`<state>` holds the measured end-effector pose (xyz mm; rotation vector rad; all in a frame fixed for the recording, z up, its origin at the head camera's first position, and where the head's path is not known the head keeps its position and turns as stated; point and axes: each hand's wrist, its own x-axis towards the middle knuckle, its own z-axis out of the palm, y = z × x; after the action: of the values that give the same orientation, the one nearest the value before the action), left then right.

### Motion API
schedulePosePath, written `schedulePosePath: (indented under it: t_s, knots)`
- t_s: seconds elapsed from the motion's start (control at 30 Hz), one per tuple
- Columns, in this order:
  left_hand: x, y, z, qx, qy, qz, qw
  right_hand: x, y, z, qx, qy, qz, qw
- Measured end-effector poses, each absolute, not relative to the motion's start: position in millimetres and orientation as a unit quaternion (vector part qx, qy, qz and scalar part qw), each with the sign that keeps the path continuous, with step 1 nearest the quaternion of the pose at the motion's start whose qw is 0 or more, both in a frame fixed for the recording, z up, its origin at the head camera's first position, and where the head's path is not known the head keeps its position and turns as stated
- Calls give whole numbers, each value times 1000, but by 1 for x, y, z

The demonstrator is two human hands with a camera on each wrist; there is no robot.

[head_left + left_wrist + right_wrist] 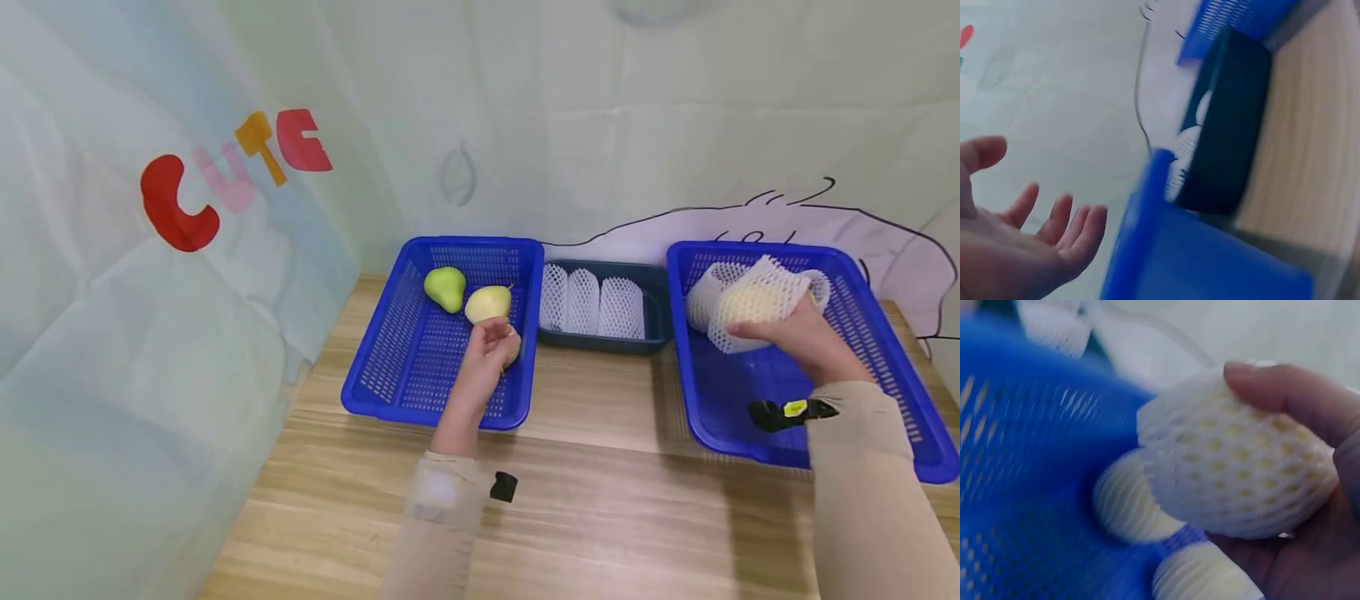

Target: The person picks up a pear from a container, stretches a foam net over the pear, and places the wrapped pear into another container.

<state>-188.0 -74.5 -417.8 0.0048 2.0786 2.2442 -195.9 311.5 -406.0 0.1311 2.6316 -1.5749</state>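
My right hand (802, 337) grips a pale yellow fruit in a white foam net (757, 304) above the right blue basket (738, 425). In the right wrist view the thumb lies on top of the net (1235, 469) and the fingers curl beneath. Other netted fruits (1132, 500) lie in the basket under it. My left hand (483, 362) is over the left blue basket (375, 350), its fingers loosely bent and holding nothing in the left wrist view. Near it are a yellow pear (487, 305), a green pear (446, 288) and another fruit (513, 348) partly hidden by the hand.
Between the baskets stands a dark green tray (656, 312) with several white foam net sleeves (621, 308) in its left part. A printed cloth (562, 150) hangs behind and to the left. Everything stands on a wood-grain table (600, 492).
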Motion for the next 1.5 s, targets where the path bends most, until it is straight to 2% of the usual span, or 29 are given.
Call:
schedulePosePath:
  t_s: [0.17,0.47,0.7,0.87,0.97,1.07,1.23,1.5]
  knots:
    - [-186,-73,-436,8,668,739,91,-204,317,-438,59,864,-497,55]
    - [-185,-76,-452,-18,620,782,66,-209,309,-465,39,868,-483,109]
    - [-186,-75,-452,-6,624,779,62,-210,312,-469,-14,891,-447,79]
    - [-188,-73,-451,2,628,775,66,-209,316,-466,-56,896,-432,89]
    - [-189,-73,-451,3,632,772,63,-211,316,-467,-48,898,-427,97]
    - [-191,-73,-451,1,636,770,59,-214,314,-472,-12,900,-429,71]
    - [-192,-74,-452,-1,641,765,61,-220,311,-483,-4,911,-412,-9]
    - [-192,-74,-453,-4,646,761,63,-221,309,-486,10,907,-420,-9]
